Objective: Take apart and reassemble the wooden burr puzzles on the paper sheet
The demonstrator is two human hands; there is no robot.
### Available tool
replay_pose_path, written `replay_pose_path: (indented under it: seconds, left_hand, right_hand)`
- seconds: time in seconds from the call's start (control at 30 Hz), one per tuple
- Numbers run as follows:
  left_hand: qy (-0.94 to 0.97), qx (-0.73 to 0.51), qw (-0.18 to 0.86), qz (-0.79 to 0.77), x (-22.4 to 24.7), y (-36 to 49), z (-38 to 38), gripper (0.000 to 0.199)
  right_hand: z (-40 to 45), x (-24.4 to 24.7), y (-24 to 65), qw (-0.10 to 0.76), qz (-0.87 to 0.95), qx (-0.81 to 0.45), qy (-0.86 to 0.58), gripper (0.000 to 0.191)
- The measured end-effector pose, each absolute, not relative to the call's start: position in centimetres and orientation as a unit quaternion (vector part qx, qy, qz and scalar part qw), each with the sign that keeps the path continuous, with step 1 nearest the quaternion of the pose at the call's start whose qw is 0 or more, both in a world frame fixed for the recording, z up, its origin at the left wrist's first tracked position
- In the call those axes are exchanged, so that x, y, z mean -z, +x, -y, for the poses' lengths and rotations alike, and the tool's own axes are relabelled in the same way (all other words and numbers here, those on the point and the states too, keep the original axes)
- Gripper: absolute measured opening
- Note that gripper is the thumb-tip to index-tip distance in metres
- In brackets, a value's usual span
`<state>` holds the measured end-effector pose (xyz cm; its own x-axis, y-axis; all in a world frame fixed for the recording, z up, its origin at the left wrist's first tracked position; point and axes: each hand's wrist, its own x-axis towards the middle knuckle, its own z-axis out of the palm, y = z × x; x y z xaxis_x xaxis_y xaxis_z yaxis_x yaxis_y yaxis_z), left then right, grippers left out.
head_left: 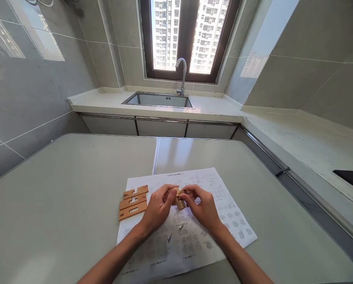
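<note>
Between my two hands, above a printed paper sheet [191, 252], is a small cluster of wooden puzzle pieces [180, 204]. My left hand [158, 205] pinches the cluster from the left with thumb and fingers. From the right, my right hand [202, 206] closes its thumb and fingertips on the same cluster; the fingers hide part of it. Left of my left hand, three flat notched wooden pieces [133, 212] lie side by side across the sheet's left edge. Dark numbers are marked on them, and cut-outs show in their edges or middle.
The sheet with line drawings lies on a pale table [76, 197] with a seam [156, 156] down its middle. Beyond the table stands a white counter [102, 101] with a sink [161, 100] and a faucet [182, 75] under a window. Another counter [312, 138] runs along the right.
</note>
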<state>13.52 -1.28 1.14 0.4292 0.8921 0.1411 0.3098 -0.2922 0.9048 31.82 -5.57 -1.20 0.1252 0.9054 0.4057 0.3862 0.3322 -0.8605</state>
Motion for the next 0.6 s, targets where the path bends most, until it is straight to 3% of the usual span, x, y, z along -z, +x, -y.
replay_pose_path:
  seconds: [0.17, 0.6]
  left_hand:
    - [0.768, -0.314, 0.418, -0.37, -0.98, 13.7, 1.65, 0.058]
    - [0.741, -0.302, 0.462, -0.384, -1.47, 13.81, 2.08, 0.058]
  right_hand:
    - [5.24, 0.92, 32.19, 0.564, 0.543, -0.335, -0.524, 0.027]
    - [4.96, 0.98, 32.52, 0.567, 0.511, -0.407, -0.501, 0.038]
